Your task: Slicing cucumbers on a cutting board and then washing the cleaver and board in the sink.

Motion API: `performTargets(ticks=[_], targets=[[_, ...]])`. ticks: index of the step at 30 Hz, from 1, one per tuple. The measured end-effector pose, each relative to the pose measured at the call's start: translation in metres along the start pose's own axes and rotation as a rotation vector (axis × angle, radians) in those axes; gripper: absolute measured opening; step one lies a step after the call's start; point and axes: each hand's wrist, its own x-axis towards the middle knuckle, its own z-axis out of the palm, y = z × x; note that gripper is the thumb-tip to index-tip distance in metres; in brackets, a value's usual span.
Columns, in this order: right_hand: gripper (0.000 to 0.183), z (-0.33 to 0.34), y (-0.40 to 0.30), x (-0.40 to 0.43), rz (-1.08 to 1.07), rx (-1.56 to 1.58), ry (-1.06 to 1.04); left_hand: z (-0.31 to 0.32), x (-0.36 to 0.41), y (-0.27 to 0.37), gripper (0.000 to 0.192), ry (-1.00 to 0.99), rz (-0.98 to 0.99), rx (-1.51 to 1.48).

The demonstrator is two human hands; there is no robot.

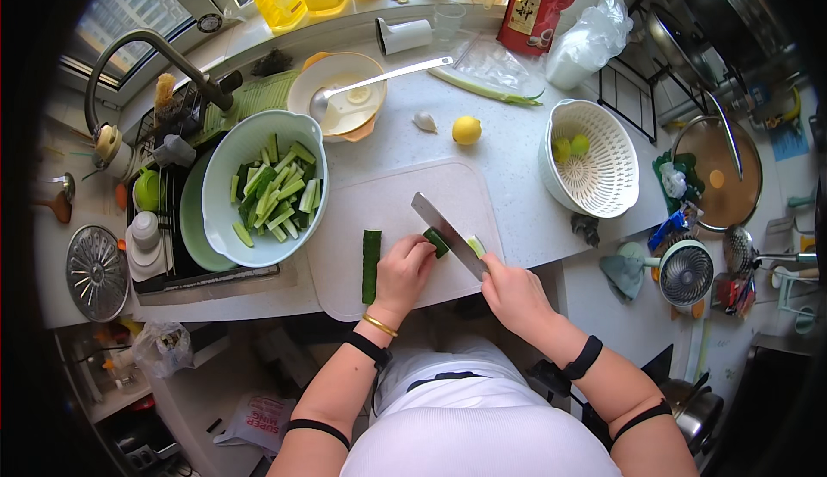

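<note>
My right hand (513, 289) grips the handle of a kitchen knife (446, 228), whose blade stands over the cutting board (349, 199). Left of the blade, the fingers of my left hand (406, 270) hold a short cucumber piece (436, 242). A pale-faced cut piece of cucumber (475, 245) lies on the blade's right side. A longer length of cucumber (371, 265) rests on the board, left of my left hand. Cucumber sticks (278, 189) fill part of a pale green basin (216, 218) at the board's upper left.
Beyond the board are a garlic bulb (424, 121), a lemon (466, 130) and a bowl (300, 99) with a ladle (387, 76) across it. A white colander (614, 173) with green citrus fruits stands at right. The sink (213, 278) is at left, partly under the basin.
</note>
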Motion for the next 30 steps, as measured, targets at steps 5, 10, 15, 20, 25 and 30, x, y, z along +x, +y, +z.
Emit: performTargets(ticks=[5, 10, 15, 20, 25, 30], targets=[[0.022, -0.002, -0.005, -0.006, 0.030, -0.029, -0.066, 0.002, 0.001, 0.000, 0.014, 0.012, -0.004, 0.008], [0.023, 0.014, -0.005, 0.002, 0.030, -0.072, -0.075, 0.005, 0.001, -0.002, 0.014, 0.020, 0.001, 0.002], [0.025, 0.051, 0.004, 0.025, -0.026, 0.012, 0.070, 0.008, 0.002, 0.000, 0.013, 0.021, -0.012, 0.007], [0.021, 0.045, 0.010, 0.027, -0.042, 0.076, 0.063, 0.005, -0.004, 0.008, 0.013, -0.019, -0.255, -0.176], [0.026, 0.033, 0.020, 0.026, 0.019, 0.222, 0.083, 0.003, -0.005, 0.016, 0.024, 0.068, -0.615, -0.403], [0.032, 0.007, 0.026, 0.028, 0.080, 0.443, 0.030, -0.010, 0.019, 0.014, 0.033, -0.166, -0.115, 0.009]])
